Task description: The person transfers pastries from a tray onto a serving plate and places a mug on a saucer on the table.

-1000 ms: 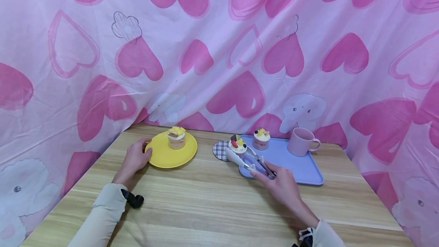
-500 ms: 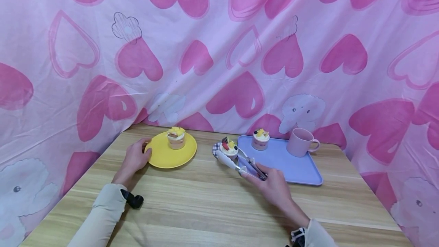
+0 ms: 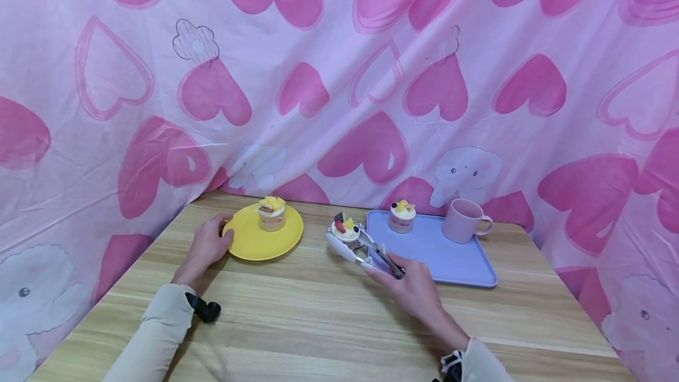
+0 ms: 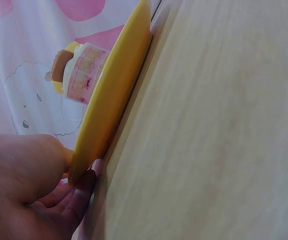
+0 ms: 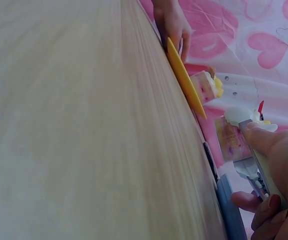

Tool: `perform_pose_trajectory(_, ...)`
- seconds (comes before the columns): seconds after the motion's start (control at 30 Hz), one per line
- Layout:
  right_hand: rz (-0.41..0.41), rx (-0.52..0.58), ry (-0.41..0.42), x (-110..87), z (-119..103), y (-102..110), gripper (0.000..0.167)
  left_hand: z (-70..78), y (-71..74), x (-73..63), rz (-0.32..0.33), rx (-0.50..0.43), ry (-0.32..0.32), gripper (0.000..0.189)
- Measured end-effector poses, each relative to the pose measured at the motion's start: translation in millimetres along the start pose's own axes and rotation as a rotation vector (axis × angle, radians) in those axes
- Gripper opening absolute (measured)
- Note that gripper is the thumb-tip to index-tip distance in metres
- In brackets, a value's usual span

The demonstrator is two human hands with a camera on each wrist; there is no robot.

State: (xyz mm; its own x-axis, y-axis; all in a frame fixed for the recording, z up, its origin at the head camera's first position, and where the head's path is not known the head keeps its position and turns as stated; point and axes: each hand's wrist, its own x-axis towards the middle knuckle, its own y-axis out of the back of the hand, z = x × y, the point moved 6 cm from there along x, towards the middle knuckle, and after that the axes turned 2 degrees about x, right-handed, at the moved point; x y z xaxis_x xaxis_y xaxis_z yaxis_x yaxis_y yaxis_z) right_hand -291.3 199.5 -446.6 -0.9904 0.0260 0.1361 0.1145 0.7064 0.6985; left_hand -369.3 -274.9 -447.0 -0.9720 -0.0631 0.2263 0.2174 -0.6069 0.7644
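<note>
My left hand (image 3: 209, 239) pinches the near-left rim of a yellow plate (image 3: 246, 246), thumb above and fingers beneath, as the left wrist view shows. A dessert cup (image 3: 272, 220) topped with yellow fruit stands upright on that plate. My right hand (image 3: 412, 289) grips food tongs (image 3: 339, 247) with white tips. Between those tips sits another dessert cup (image 3: 346, 232), with cream, strawberry and a blueberry on top. In the right wrist view this held cup (image 5: 231, 140) hangs above the tabletop, tilted in that camera's frame. The tongs and cup cover most of the checked coaster (image 5: 210, 159).
A lavender-blue tray (image 3: 451, 267) lies right of the tongs. On it stand a third dessert cup (image 3: 402, 217) and a pink mug (image 3: 462, 221). Bare wooden table (image 3: 297, 311) spreads in front, and a pink heart-print cloth (image 3: 361, 75) hangs behind.
My right hand has moved left with the tongs and the held dessert cup, from over the tray's edge to over the coaster. My left hand and the plate keep their place.
</note>
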Motion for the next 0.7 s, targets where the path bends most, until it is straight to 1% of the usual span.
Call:
perform_pose_trajectory(0.1, -0.002, 0.004, 0.003, 0.3, -4.1, -1.5, 0.094, -0.4, -0.1, 0.7, 0.002, 0.002, 0.001, 0.049)
perform_pose_trajectory(0.27, 0.004, 0.003, 0.032, 1.7, -13.2, -3.5, 0.094, -0.4, 0.0, 0.6, 0.002, 0.001, 0.001, 0.049)
perform_pose_trajectory(0.53, 0.014, 0.033, 0.087, 5.1, -30.2, -6.7, 0.091, 0.2, 0.9, -0.3, 0.027, -0.002, -0.025, 0.048)
perform_pose_trajectory(0.7, -0.001, 0.058, 0.107, 6.7, -40.6, -11.8, 0.091, -0.8, -0.4, 0.1, 0.009, -0.003, -0.013, 0.049)
